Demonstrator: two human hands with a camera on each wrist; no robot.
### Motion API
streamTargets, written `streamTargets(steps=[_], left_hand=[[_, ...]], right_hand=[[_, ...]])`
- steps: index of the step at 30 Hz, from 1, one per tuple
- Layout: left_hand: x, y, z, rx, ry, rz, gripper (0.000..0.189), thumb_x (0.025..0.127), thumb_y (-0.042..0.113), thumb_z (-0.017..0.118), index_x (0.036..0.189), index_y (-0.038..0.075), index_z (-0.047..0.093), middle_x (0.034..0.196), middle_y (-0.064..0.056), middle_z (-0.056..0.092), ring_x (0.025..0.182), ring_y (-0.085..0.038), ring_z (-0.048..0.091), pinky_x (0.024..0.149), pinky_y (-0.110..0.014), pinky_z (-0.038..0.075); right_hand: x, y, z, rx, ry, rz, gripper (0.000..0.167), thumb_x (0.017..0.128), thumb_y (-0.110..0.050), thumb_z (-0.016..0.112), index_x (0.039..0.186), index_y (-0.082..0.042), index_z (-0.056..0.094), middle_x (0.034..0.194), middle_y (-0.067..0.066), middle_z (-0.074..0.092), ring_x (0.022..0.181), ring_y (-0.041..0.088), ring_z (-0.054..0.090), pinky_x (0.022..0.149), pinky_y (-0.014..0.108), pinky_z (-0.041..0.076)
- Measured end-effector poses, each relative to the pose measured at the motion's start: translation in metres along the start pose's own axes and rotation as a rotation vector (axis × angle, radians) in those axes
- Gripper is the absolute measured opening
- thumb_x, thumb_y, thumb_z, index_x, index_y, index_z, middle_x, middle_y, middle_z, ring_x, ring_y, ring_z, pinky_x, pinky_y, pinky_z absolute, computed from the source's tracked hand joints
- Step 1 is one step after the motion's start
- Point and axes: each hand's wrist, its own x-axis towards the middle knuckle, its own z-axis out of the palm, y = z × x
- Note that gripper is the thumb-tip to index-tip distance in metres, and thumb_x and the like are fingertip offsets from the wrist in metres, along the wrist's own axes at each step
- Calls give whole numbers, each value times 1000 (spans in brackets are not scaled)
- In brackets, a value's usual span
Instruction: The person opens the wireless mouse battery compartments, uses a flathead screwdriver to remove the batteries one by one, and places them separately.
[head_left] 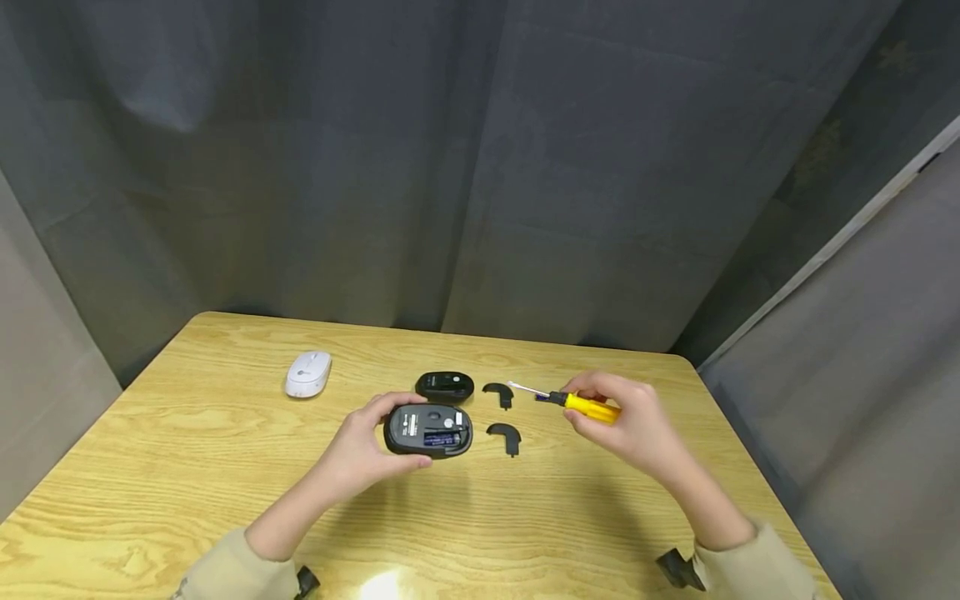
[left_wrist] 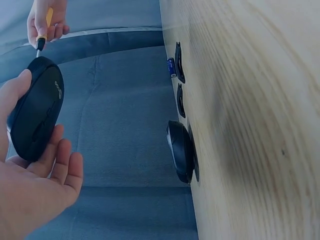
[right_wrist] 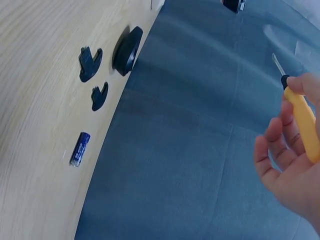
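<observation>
My left hand (head_left: 358, 450) grips a black computer mouse (head_left: 405, 427) above the table, its underside turned toward the head camera. In its uncovered battery bay lies a dark blue battery (head_left: 441, 439). My right hand (head_left: 618, 417) holds a screwdriver (head_left: 591, 407) by its yellow handle, the metal shaft pointing left, apart from the mouse. Two black curved battery covers, an upper cover (head_left: 501, 392) and a lower cover (head_left: 507, 434), lie on the table between the hands. A loose blue battery (right_wrist: 80, 149) lies on the table, mostly hidden behind the screwdriver in the head view.
A second black mouse (head_left: 445, 384) lies on the wooden table (head_left: 187, 442) just beyond the held one. Farther left sits a white mouse (head_left: 308, 373). Grey curtains (head_left: 375, 167) hang behind the table and along its right side.
</observation>
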Motion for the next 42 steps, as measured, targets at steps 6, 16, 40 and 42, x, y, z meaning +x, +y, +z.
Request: streamTargets(steps=[6,16,40,42], left_hand=[[1,0,1,-16,-12,-3,68,61,31,88,121,23,58,120,3,60,105,-19,57,91,-43,45],[1,0,4,-28,-18,-30,69,60,30,89,121,27,57,117,6,60,106,-19,57,92,-44,44],[-1,6,7,8,-33,24,69,59,28,89,121,31,57,113,5,58,109,-17,54,99,-47,40],[-1,7,7,12,-35,30,69,59,28,89,121,31,57,113,6,58,108,-16,54,99,-46,41]], right_hand=[[-2,-5,6,66,-42,-28,28,74,-9,78,97,-20,68,94,-7,68,70,3,58,59,19,51],[-5,-11,19,108,-71,-108,25,76,-10,78,97,-20,69,88,-8,67,71,4,58,60,14,48],[-10,-17,33,92,-188,-105,22,77,-14,77,97,-19,72,86,-11,64,62,2,49,49,14,43],[-10,-16,34,83,-190,-112,22,77,-14,78,97,-19,73,84,-13,62,61,1,47,49,13,42]])
